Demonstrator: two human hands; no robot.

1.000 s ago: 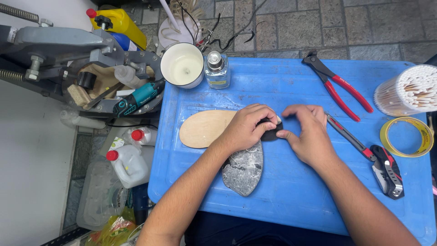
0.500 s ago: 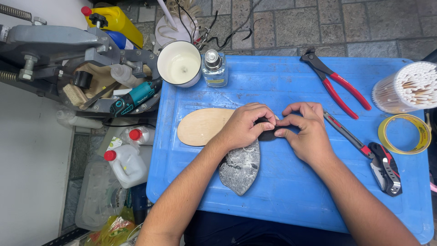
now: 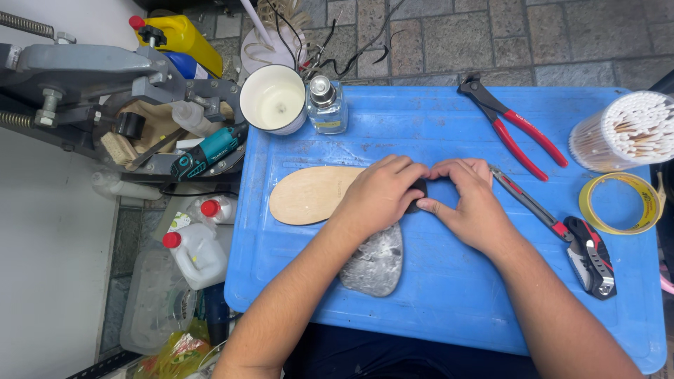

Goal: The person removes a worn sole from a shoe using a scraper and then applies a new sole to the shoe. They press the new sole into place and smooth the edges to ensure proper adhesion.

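Since the earlier frames little had been moved: the left hand [image 3: 380, 194] and right hand [image 3: 472, 203] were still kept pinched together on a small dark piece [image 3: 417, 196] near the middle of the blue table [image 3: 449, 295], between the tan insole [image 3: 310, 194] and the utility knife [image 3: 562, 235]; a grey sole [image 3: 374, 263] was partly covered by the left wrist.

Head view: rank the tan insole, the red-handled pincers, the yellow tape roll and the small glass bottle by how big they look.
1. tan insole, partly under the left hand
2. red-handled pincers
3. yellow tape roll
4. small glass bottle

Insole and pincers look similar in length; the insole covers more area.
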